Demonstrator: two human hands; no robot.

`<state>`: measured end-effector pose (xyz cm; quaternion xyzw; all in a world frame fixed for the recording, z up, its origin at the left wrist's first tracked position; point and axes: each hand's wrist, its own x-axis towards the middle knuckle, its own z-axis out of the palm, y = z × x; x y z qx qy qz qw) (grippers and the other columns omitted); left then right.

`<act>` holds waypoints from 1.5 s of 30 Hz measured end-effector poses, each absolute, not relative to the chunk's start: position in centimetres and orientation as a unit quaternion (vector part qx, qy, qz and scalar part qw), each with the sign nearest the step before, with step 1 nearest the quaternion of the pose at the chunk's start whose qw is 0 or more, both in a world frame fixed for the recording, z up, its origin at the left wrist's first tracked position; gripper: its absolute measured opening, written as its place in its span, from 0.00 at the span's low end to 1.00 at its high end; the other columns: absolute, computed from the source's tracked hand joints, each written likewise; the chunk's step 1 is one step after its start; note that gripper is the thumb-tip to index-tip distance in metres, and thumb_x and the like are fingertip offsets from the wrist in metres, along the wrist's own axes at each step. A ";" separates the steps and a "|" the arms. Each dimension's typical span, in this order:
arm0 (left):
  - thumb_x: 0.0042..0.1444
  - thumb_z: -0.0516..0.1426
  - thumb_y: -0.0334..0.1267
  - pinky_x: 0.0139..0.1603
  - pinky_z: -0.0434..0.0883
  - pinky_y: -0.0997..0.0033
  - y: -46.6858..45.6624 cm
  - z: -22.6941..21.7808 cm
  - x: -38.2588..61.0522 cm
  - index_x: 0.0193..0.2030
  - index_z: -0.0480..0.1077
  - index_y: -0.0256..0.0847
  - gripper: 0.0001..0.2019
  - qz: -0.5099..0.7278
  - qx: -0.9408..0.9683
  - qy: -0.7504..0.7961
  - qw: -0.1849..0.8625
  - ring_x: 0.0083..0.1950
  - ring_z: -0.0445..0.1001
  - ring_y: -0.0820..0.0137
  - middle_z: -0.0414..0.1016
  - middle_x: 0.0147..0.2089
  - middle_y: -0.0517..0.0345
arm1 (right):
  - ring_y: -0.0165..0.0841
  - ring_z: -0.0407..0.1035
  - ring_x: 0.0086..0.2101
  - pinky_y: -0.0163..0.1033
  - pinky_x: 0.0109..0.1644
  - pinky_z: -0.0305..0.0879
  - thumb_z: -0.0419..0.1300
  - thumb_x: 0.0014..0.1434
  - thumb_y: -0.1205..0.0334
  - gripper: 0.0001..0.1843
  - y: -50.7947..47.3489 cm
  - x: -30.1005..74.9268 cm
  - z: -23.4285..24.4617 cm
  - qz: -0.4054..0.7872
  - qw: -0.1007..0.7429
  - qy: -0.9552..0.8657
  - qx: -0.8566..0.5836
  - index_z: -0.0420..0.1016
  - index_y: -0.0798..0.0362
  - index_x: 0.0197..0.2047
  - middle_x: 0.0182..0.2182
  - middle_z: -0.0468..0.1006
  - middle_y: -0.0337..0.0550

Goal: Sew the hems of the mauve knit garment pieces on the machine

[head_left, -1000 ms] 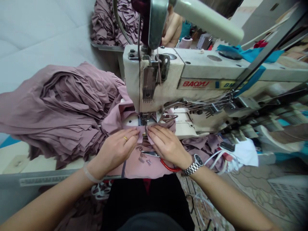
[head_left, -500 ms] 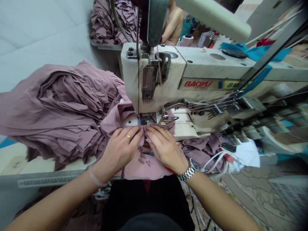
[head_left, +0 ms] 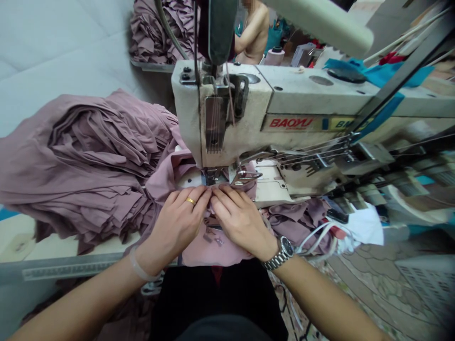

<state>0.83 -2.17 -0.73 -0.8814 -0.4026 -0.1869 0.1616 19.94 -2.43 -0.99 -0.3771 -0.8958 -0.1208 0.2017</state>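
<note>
A mauve fabric piece (head_left: 160,183) lies around the bed of a white sewing machine (head_left: 190,109), its near edge in front of the presser foot (head_left: 212,176). My left hand (head_left: 181,215), wearing a gold ring, pinches that edge just left of the needle area. Close beside it, my right hand (head_left: 239,218) has its fingers bent and pressed together on the same edge. The fingertips of both hands almost meet below the presser foot. Parts of the fabric are hidden under my fingers. Beneath my wrists a pink cloth (head_left: 202,251) covers the table's front edge.
A big mauve fabric pile (head_left: 95,166) rests on the table at left. More fabric (head_left: 295,220) and a white cloth with straps (head_left: 366,229) are at right. Threads run across the machine's front. Behind it, a person (head_left: 254,35) is beside another fabric heap (head_left: 158,33).
My right hand has shifted slightly left, closing the gap to my left hand. The fabric fold that stood between my fingertips is now mostly covered. The view has turned a little.
</note>
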 end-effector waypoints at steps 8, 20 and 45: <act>0.60 0.53 0.27 0.48 0.67 0.60 -2.0 -0.6 0.5 0.60 0.68 0.31 0.21 -0.173 -0.888 -0.400 0.148 0.53 0.69 0.58 0.71 0.58 0.45 | 0.43 0.63 0.56 0.49 0.59 0.63 0.50 0.67 0.64 0.20 -2.2 19.9 -1.4 -0.070 0.234 -0.879 -0.410 0.68 0.64 0.59 0.56 0.72 0.56; 0.62 0.52 0.28 0.51 0.69 0.57 -1.6 -0.5 0.5 0.56 0.69 0.29 0.16 -0.186 -0.887 -0.397 0.146 0.54 0.70 0.56 0.72 0.56 0.43 | 0.43 0.65 0.53 0.50 0.55 0.62 0.49 0.68 0.63 0.19 -1.6 19.6 -1.1 -0.099 0.231 -0.876 -0.411 0.70 0.64 0.57 0.54 0.74 0.54; 0.64 0.55 0.43 0.54 0.73 0.56 -0.2 -0.6 -0.1 0.54 0.70 0.30 0.19 -0.218 -0.894 -0.377 0.109 0.53 0.73 0.57 0.74 0.55 0.43 | 0.40 0.68 0.49 0.47 0.48 0.64 0.52 0.66 0.67 0.16 -0.2 20.2 -0.9 -0.009 0.251 -0.876 -0.412 0.71 0.59 0.56 0.52 0.75 0.51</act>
